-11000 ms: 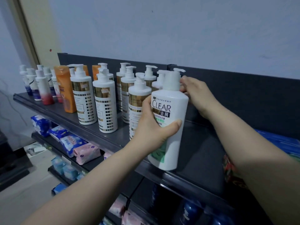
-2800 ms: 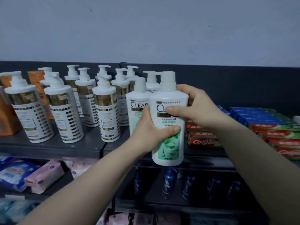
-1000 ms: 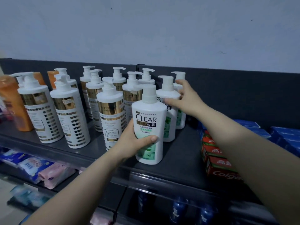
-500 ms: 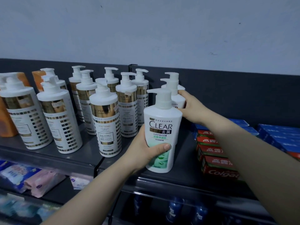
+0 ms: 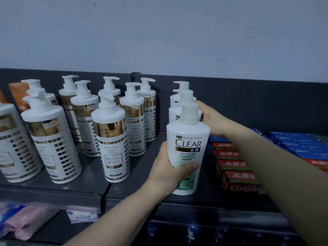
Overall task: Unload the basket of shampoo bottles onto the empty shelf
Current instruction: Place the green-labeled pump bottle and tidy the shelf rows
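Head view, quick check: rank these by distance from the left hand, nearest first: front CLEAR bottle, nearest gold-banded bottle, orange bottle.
1. Front CLEAR bottle: gripped by the left hand, at the front of the shelf.
2. Gold-banded bottle: just left of the hand, front row.
3. Orange bottle: far left, back row.

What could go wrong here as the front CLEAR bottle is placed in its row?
The front CLEAR bottle stands close to the shelf edge; when the left grip lets go, it may tip forward off it. The right grip holds the middle CLEAR bottle close behind; a push there could topple the row. The right forearm crosses above the Colgate boxes and might drag them.
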